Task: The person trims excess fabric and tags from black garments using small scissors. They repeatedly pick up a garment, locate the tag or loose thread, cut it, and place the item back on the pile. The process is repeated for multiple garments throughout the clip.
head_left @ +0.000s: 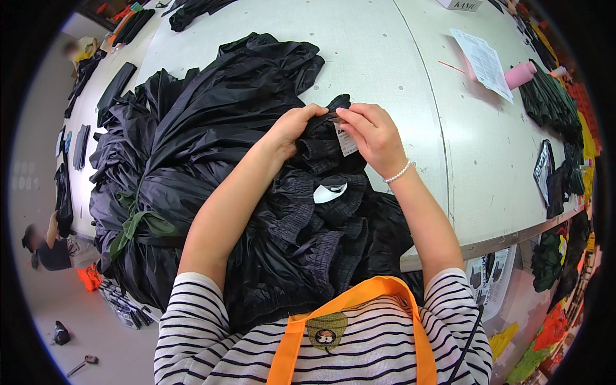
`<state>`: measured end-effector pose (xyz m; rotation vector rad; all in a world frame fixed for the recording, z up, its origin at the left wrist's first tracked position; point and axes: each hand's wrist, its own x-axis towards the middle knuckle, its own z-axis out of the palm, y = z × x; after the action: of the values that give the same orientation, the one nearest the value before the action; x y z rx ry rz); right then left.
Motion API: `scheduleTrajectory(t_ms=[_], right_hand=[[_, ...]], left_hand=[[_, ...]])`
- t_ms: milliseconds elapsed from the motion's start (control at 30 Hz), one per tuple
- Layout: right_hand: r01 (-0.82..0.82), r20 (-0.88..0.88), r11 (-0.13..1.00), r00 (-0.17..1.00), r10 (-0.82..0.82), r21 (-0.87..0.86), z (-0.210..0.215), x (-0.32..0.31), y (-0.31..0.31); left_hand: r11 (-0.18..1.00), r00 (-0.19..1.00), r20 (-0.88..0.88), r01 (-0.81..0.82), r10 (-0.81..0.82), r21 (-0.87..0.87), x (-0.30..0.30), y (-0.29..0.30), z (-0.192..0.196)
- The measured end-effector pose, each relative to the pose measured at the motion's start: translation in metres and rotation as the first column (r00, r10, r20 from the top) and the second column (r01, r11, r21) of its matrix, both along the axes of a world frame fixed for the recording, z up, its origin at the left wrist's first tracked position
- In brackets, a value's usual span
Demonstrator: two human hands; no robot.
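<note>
Orange fabric straps point(359, 301) over a black-and-white striped shirt sit closest to the lens, and just beyond them a gathered black pleated garment point(308, 237) lies bunched on the pale grey worktable point(398, 70). At its far end the left hand point(296, 125) grips a fold of the dark cloth with curled fingers, while the right hand point(375, 135), a pearl bracelet at its wrist, pinches a small white paper tag point(346, 141) between thumb and forefinger. The tag seems fixed to the garment, though how is hard to tell from this view. A sharp tug could tear the tag or its fastening. The heap of shiny black jackets point(192, 141) at the left overhangs the table edge and might slide off if the pleated piece is dragged. A printed white sheet point(484, 61) and pink cylinder point(520, 75) lie well apart.
</note>
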<state>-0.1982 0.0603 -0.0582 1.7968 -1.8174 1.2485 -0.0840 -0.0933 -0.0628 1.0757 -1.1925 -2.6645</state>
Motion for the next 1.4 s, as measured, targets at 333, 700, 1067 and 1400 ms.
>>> scheduleTrajectory(t_ms=[333,700,1067,1400], right_hand=[[0.001,0.053,1.0,0.999,0.0,-0.021,-0.007,0.007,0.0],[-0.032,0.308,0.999,0.951,0.035,-0.016,-0.012,0.01,-0.003],[0.119,0.898,0.993,0.436,-0.062,0.011,-0.024,0.001,-0.003],[-0.151,0.992,0.983,0.081,-0.096,0.108,-0.032,-0.003,-0.016]], left_hand=[[1.0,1.0,-0.005,-0.013,0.013,0.022,0.0,-0.002,-0.004],[1.0,1.0,-0.015,0.005,-0.005,0.013,0.0,-0.003,-0.004],[0.951,0.991,-0.005,0.126,-0.132,-0.282,-0.001,0.007,0.002],[0.649,0.935,0.036,0.272,-0.352,-0.711,0.0,0.005,-0.007]])
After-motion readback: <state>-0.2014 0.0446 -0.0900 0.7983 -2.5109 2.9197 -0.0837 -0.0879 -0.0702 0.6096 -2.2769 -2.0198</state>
